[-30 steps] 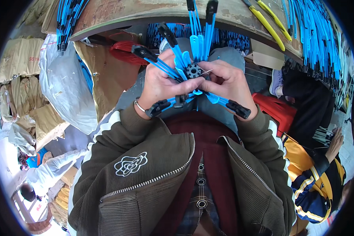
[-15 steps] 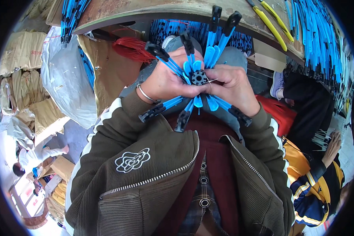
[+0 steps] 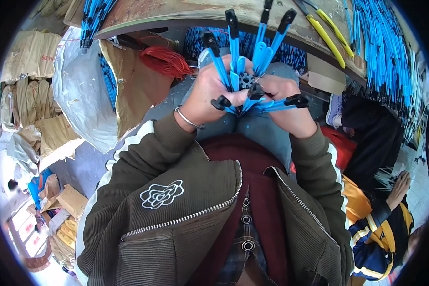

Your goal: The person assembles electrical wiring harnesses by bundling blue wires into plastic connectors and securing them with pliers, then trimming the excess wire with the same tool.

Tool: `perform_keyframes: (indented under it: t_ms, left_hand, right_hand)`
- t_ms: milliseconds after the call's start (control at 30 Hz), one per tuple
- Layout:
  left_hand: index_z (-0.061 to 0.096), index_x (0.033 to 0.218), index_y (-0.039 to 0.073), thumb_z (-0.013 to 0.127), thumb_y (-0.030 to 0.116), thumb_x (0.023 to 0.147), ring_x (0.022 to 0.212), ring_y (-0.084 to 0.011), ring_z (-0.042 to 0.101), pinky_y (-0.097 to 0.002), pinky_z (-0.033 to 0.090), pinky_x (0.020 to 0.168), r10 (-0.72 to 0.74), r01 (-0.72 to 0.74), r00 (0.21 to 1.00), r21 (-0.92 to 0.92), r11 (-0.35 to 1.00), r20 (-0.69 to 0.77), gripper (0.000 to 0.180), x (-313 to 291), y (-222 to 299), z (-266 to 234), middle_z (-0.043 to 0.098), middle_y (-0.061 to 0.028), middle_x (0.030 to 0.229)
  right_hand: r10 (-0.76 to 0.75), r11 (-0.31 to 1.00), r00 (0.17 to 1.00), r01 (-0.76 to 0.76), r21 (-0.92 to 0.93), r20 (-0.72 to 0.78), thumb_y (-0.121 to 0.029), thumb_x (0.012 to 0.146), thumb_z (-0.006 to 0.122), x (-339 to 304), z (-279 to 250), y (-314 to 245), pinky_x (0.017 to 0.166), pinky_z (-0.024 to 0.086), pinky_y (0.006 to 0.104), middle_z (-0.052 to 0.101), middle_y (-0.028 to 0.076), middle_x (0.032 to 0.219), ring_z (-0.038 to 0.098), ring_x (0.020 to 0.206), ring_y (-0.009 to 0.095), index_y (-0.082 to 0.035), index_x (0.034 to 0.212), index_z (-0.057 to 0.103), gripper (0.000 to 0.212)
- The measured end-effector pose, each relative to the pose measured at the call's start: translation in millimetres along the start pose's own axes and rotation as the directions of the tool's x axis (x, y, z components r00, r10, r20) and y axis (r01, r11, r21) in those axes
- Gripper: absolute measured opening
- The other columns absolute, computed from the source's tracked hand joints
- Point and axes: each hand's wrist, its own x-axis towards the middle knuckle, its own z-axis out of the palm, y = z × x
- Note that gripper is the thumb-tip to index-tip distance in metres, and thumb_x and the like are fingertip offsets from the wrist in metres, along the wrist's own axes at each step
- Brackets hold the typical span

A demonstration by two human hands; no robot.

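Observation:
A black notched round hub sits between my hands above my lap, with several flat blue plastic ribs fanning out from it. Each rib ends in a black tip. My left hand is closed around the hub's left side and the ribs there. On the other side my right hand is closed, thumb and finger pinching at the hub's edge. A thin wire shows beside the right fingertips. The hub's underside and some finger ends are hidden.
A wooden bench bears yellow-handled pliers and a pile of blue ribs. Red strands lie below it, near an opened brown paper sack. At right, a co-worker's hand is near pale strips.
The hub has tilted and shifted slightly right and up. The ribs that pointed toward my body now appear shorter and stand up toward the view. My left hand has moved a little with it.

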Motion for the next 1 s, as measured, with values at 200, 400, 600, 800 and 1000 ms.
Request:
perform_keyframes:
  t_ms: [200,400,600,800,1000]
  left_hand:
    - [0.050,0.105,-0.001,0.070,0.002,0.070,0.082,-0.0131,0.057,-0.0276,0.048,0.072,-0.090,0.086,0.994,-0.062,0.994,-0.057,0.041,-7,11,10,0.057,-0.0066,0.089]
    - [0.051,0.100,0.001,0.071,0.011,0.070,0.077,-0.0279,0.060,-0.0358,0.048,0.069,0.069,-0.059,0.997,0.216,0.975,-0.041,0.038,-5,6,9,0.060,-0.0117,0.086]
    - [0.051,0.100,0.002,0.070,0.009,0.070,0.077,-0.0264,0.060,-0.0341,0.048,0.069,0.096,-0.100,0.995,0.167,0.981,0.033,0.036,1,0,4,0.060,-0.0115,0.086]
    - [0.051,0.101,0.003,0.066,0.004,0.071,0.077,-0.0143,0.056,-0.0278,0.046,0.070,0.041,-0.011,0.965,-0.116,0.993,0.260,0.034,5,7,-17,0.058,-0.0051,0.084]
    - [0.051,0.097,0.003,0.066,0.004,0.071,0.079,-0.0145,0.057,-0.0278,0.046,0.072,0.078,-0.026,0.891,-0.122,0.992,0.446,0.030,11,15,-18,0.058,-0.0051,0.083]
  right_hand:
    - [0.225,0.935,0.972,-0.198,0.293,-0.060,0.001,0.073,0.060,-7,13,5,0.063,0.048,0.0276,0.065,0.013,0.078,0.062,0.068,0.018,0.004,0.093,0.063,0.021]
    - [0.325,0.833,0.945,-0.269,0.484,-0.034,-0.002,0.077,0.063,-10,17,2,0.065,0.046,0.0235,0.065,0.007,0.077,0.059,0.069,0.010,0.004,0.089,0.064,0.014]
    - [0.361,0.883,0.928,-0.307,0.354,-0.096,-0.003,0.078,0.065,-13,-10,2,0.065,0.046,0.0214,0.064,0.003,0.079,0.057,0.071,0.008,0.002,0.089,0.064,0.012]
    - [-0.108,0.833,0.831,-0.224,-0.506,-0.546,-0.016,0.079,0.066,20,-88,6,0.075,0.047,0.0303,0.063,0.013,0.096,0.060,0.086,0.020,0.000,0.104,0.060,0.030]
    - [-0.155,0.520,0.965,-0.103,-0.848,-0.212,-0.031,0.084,0.059,60,-110,59,0.083,0.042,0.0358,0.055,0.020,0.109,0.053,0.098,0.032,-0.004,0.119,0.051,0.046]
